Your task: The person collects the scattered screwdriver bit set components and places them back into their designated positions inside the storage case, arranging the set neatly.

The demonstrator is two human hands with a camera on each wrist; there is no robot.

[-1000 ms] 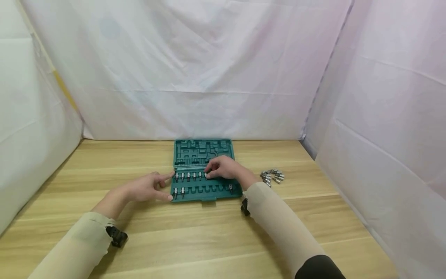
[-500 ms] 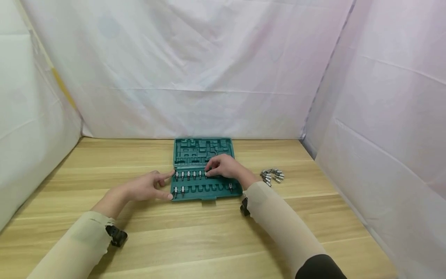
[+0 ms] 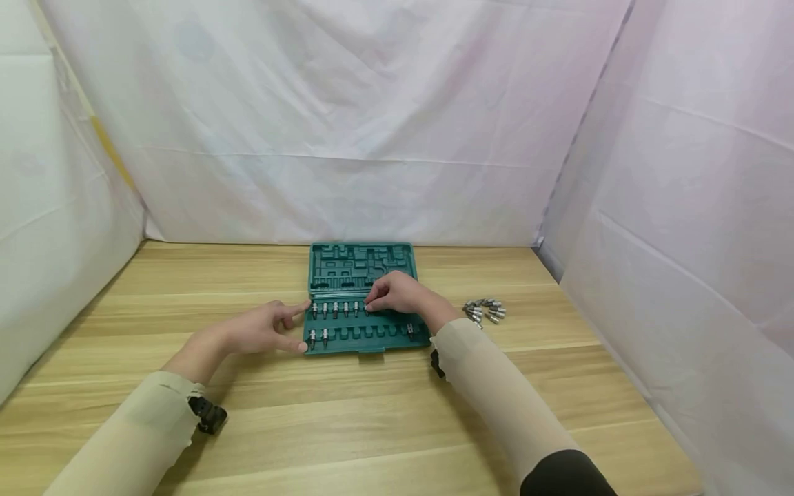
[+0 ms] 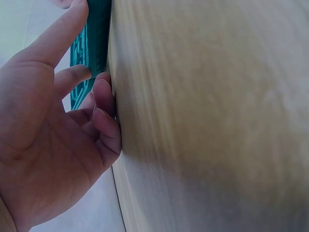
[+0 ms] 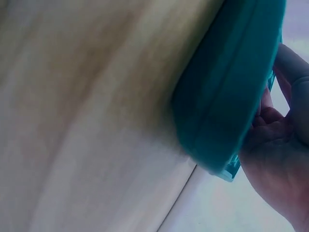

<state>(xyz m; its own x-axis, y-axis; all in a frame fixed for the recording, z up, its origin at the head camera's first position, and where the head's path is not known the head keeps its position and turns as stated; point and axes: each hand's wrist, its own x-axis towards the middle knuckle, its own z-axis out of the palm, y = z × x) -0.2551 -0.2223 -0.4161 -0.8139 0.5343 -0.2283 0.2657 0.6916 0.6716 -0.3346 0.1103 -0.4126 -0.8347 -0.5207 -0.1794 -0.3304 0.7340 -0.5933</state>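
Note:
A green tool case [image 3: 372,348] lies unfolded on the table, its moulded lid [image 3: 362,265] at the back. Several bit sockets [image 3: 336,311] sit in the upper row. The lower row has two bit sockets [image 3: 319,338] at its left end and one bit socket [image 3: 410,331] at its right end. At the case's left edge, my left hand [image 3: 257,331] touches both corners with a straight thumb and index finger; its other fingers bend loosely. My right hand [image 3: 400,295] reaches over the upper row and pinches a bit socket [image 3: 367,309] at its slot, partly hidden by the fingertips.
A loose cluster of several bit sockets [image 3: 485,310] lies on the wooden table [image 3: 347,427], right of the case. White cloth [image 3: 341,124] hangs behind the table and along both sides.
Both hands stay almost where they were, the right one still pinching the bit socket at the upper row. The whole head view has shifted slightly.

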